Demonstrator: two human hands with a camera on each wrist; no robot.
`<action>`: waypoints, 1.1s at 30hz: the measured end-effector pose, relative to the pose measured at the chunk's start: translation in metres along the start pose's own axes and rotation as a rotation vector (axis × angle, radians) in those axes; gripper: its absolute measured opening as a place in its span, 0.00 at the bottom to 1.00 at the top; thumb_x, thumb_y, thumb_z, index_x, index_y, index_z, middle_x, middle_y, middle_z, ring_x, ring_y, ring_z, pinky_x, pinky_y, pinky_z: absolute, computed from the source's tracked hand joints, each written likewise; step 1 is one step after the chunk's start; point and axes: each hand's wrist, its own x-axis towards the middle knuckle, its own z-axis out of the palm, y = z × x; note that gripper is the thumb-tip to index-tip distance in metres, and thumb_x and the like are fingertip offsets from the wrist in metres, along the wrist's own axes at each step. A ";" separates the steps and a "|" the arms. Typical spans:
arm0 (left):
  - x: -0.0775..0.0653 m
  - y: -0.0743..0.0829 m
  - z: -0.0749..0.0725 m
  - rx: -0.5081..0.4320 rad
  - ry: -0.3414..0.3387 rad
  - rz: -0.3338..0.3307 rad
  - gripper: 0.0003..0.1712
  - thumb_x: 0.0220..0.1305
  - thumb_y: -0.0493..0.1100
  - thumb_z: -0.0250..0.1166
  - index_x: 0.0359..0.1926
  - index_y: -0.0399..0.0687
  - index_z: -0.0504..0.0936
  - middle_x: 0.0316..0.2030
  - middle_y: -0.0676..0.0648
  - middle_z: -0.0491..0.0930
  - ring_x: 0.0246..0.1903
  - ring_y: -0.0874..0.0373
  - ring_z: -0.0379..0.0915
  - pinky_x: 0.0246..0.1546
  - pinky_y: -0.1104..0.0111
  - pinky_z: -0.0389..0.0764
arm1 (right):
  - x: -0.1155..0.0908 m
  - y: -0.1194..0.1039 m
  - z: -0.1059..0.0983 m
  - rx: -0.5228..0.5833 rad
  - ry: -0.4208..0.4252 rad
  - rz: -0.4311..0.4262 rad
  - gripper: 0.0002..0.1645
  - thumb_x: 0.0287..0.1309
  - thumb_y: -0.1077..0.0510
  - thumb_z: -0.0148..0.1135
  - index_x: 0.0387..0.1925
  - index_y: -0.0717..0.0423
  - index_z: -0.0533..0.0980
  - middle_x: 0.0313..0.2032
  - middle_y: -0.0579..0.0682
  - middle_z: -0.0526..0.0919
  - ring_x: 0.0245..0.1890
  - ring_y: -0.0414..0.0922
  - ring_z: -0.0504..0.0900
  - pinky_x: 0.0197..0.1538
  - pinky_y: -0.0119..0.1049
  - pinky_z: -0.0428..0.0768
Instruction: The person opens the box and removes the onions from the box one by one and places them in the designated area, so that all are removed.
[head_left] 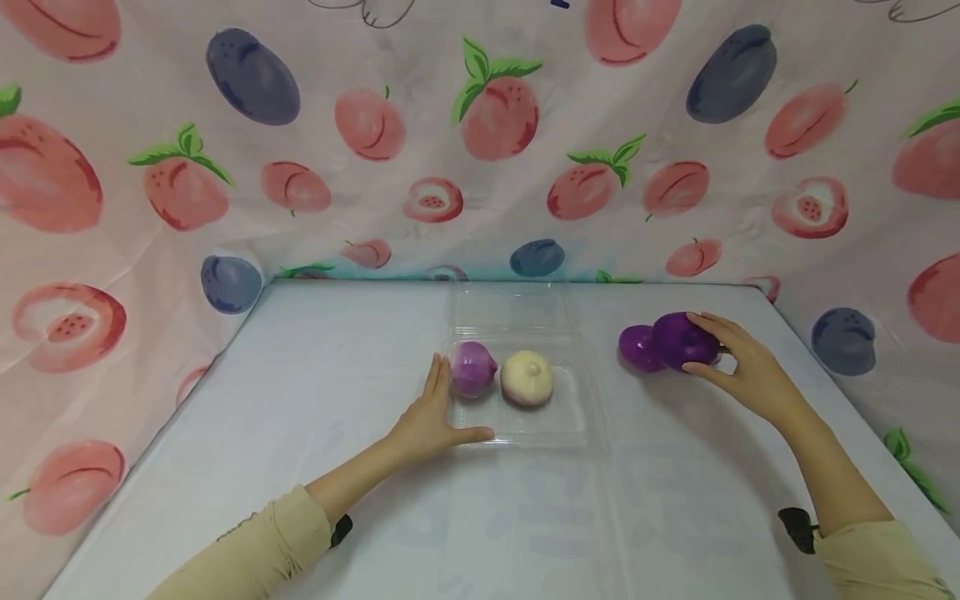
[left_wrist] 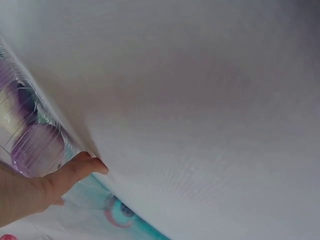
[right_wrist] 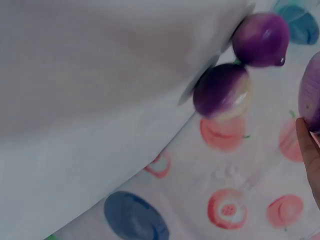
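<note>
My right hand (head_left: 753,375) holds a dark purple onion (head_left: 681,340) between thumb and fingers at the right of the table. Beside it on the left lies another purple onion (head_left: 637,348); in the right wrist view a two-tone purple and cream onion (right_wrist: 222,95) also shows, mostly hidden in the head view. An unfolded clear plastic box (head_left: 572,412) lies mid-table. Inside are a light purple onion (head_left: 472,369) on the left and a cream onion (head_left: 527,379). With straight fingers and thumb spread, my left hand (head_left: 423,425) touches the box's left front corner.
The box's clear lid (head_left: 513,307) lies folded back toward the far edge. A white sheet (head_left: 337,500) covers the table. Cloth walls (head_left: 495,225) printed with fruit rise at the back and both sides.
</note>
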 end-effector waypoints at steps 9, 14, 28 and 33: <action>-0.002 -0.001 0.001 -0.010 -0.003 0.000 0.74 0.42 0.71 0.69 0.73 0.40 0.33 0.74 0.41 0.27 0.67 0.36 0.56 0.56 0.47 0.72 | -0.008 0.033 -0.008 -0.025 0.067 0.023 0.40 0.49 0.58 0.71 0.63 0.61 0.66 0.57 0.73 0.69 0.49 0.65 0.71 0.46 0.02 0.53; -0.002 0.001 0.001 -0.012 0.007 -0.003 0.73 0.43 0.69 0.70 0.73 0.40 0.34 0.74 0.40 0.28 0.66 0.36 0.56 0.56 0.46 0.71 | -0.012 0.046 -0.011 -0.021 0.090 0.066 0.39 0.50 0.59 0.70 0.63 0.64 0.66 0.56 0.75 0.68 0.50 0.68 0.70 0.44 0.02 0.51; -0.001 0.001 0.002 -0.004 0.010 0.002 0.73 0.43 0.68 0.70 0.73 0.39 0.34 0.74 0.40 0.28 0.67 0.37 0.56 0.55 0.47 0.73 | -0.028 0.081 -0.026 -0.088 0.061 0.399 0.40 0.60 0.52 0.61 0.65 0.72 0.58 0.53 0.83 0.65 0.49 0.75 0.66 0.47 0.68 0.66; -0.001 0.001 0.002 -0.001 0.005 0.000 0.73 0.43 0.69 0.70 0.73 0.40 0.33 0.74 0.41 0.27 0.67 0.37 0.55 0.56 0.48 0.72 | -0.026 0.089 -0.025 -0.088 0.001 0.479 0.43 0.63 0.47 0.57 0.65 0.74 0.55 0.55 0.84 0.62 0.53 0.79 0.61 0.53 0.72 0.60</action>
